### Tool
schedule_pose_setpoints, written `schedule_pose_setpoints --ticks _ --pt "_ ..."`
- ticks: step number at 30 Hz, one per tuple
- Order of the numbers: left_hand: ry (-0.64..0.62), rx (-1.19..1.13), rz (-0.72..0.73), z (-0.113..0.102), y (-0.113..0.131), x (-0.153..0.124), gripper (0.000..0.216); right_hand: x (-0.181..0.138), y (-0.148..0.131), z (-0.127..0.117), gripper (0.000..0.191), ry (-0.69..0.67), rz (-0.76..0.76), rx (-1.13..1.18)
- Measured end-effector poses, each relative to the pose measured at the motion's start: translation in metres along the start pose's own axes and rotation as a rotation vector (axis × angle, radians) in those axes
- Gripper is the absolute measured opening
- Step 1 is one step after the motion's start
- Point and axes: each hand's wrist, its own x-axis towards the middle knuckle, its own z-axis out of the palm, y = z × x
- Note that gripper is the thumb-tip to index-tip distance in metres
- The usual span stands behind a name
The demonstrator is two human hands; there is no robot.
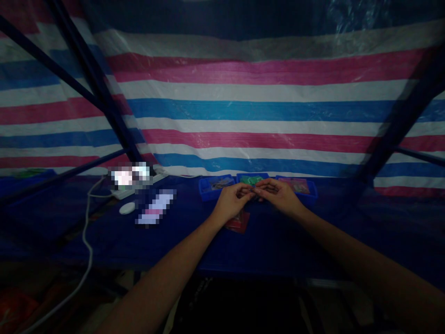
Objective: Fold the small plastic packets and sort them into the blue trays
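Observation:
My left hand [232, 200] and my right hand [278, 195] meet fingertip to fingertip over a dark blue table [181, 236]. Both hands are pinched together on something small and dark between them that I cannot make out. A red flat piece [238, 222] lies on the table just under my left wrist. Right behind the hands stand three blue trays: a left tray [213, 186], a middle tray [253, 178] with green contents, and a right tray [299, 185] with pinkish contents.
A striped pink, blue and white tarpaulin [243, 102] hangs behind the table. Dark poles [93, 79] cross at the left. A white cable [86, 241] runs down the left, near a small white oval object [127, 208] and blurred-out items [156, 208].

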Motion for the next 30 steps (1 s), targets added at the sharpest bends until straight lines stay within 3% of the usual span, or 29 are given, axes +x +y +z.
schedule_pose_setpoints --ticks 5,12,30 --pt "0.048 -0.133 -0.026 -0.0005 -0.0007 0.0032 0.024 0.0006 0.0069 -0.0015 0.036 -0.019 0.059 0.042" --pt "0.014 -0.046 0.01 0.001 0.0052 -0.0003 0.027 0.0002 0.007 -0.0012 0.033 -0.01 0.029 -0.016" --pt "-0.019 -0.137 -0.013 0.0049 0.0049 -0.0018 0.029 0.0001 0.0057 -0.0003 0.032 0.025 0.043 -0.034"
